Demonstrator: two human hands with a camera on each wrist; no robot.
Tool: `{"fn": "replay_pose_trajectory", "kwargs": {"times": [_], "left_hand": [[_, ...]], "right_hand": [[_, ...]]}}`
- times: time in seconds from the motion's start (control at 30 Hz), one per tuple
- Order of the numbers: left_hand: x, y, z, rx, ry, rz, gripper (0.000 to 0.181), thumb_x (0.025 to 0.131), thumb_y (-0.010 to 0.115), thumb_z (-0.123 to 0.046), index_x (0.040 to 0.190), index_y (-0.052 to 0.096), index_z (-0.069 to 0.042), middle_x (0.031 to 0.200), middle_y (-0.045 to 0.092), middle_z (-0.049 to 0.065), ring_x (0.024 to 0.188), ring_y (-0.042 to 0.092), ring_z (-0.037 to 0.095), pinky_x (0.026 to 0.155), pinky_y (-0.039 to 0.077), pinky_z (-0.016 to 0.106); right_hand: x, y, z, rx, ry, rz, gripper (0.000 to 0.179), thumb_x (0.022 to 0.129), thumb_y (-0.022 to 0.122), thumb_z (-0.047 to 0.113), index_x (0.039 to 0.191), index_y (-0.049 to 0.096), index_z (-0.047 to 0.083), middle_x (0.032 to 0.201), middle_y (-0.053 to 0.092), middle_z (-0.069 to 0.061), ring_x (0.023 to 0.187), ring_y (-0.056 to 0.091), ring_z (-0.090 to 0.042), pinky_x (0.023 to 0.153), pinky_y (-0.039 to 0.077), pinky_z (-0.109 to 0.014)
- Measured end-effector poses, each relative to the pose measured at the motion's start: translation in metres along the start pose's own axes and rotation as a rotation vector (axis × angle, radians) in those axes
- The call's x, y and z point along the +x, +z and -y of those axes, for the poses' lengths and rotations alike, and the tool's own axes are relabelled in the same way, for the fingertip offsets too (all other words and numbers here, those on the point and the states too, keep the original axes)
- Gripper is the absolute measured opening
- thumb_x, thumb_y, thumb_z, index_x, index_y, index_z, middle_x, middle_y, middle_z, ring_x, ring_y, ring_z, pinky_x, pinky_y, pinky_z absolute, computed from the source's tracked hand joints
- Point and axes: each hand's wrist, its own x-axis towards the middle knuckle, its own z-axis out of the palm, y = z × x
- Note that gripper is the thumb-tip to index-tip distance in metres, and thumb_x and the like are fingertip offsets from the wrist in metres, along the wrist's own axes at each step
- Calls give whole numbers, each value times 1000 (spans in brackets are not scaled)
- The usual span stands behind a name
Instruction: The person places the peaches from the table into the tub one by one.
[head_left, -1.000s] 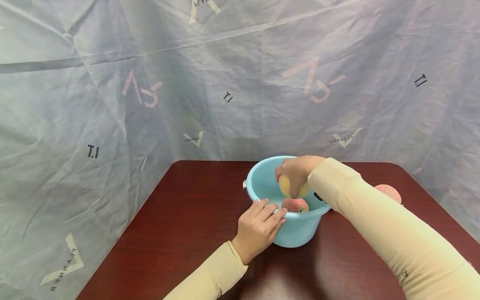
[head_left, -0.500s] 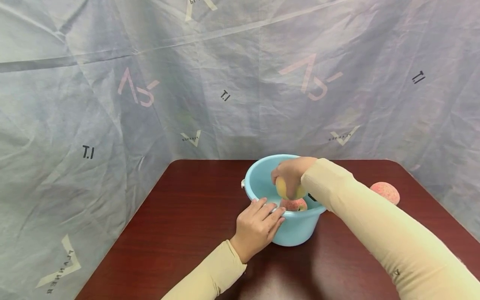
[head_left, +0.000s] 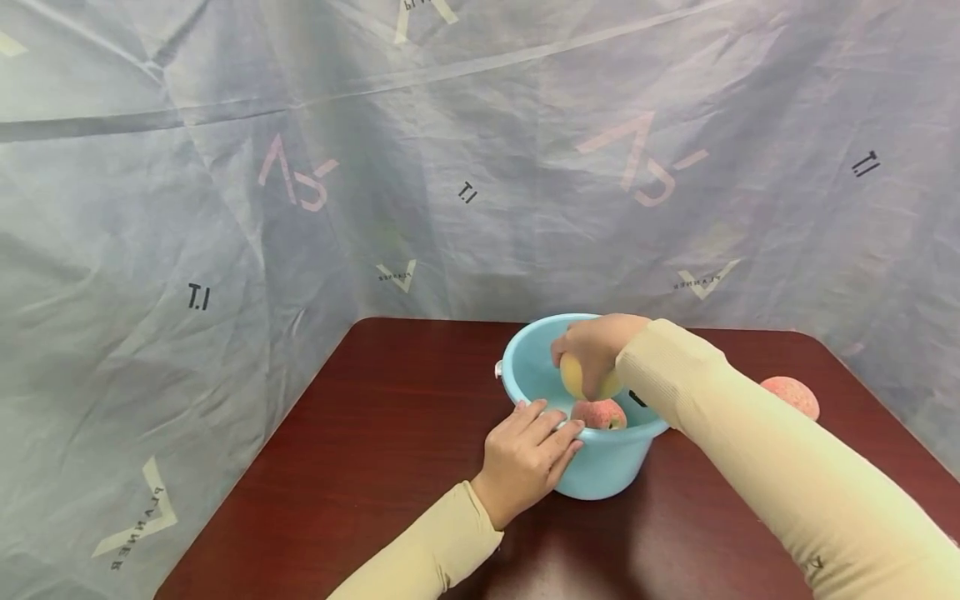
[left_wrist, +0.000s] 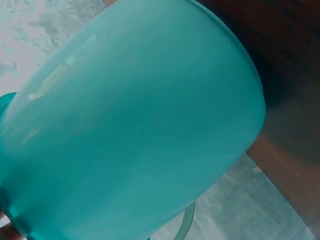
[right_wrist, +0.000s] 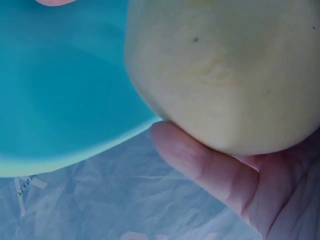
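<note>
A light blue bucket (head_left: 600,467) stands upright on the dark red table. My left hand (head_left: 525,458) grips its near left rim, fingers laid over the edge; the left wrist view is mostly filled by the outer wall of the bucket (left_wrist: 150,120). My right hand (head_left: 600,350) holds a smooth, rounded yellow fruit (head_left: 572,377) inside the bucket's mouth, gripping it from above. In the right wrist view the thumb presses along the side of the yellow fruit (right_wrist: 225,80). Just below it, a red speckled peach-like fruit (head_left: 597,414) lies in the bucket near the front rim.
Another pink speckled peach-like fruit (head_left: 792,397) lies on the table (head_left: 375,433) to the right, partly behind my right sleeve (head_left: 750,433). A white handle joint (head_left: 498,369) sticks out at the bucket's left. Grey printed cloth (head_left: 487,233) hangs behind and at the sides.
The head view has swung slightly, so everything shifts a little right. My right hand still holds the yellow fruit inside the bucket, and my left hand keeps its grip on the rim.
</note>
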Motion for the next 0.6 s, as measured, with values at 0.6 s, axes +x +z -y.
{"fn": "replay_pose_trajectory", "kwargs": {"times": [0.6], "left_hand": [[0,1,2,3,22,-3,31,101,47,-26,93,75,-16,84,66,-3,85,66,18,77,54,31]], "right_hand": [[-8,-10,3,-20,-3,-57,52,71,77,17,120,61,22,112,53,-4,85,53,-19,70,47,-34]]}}
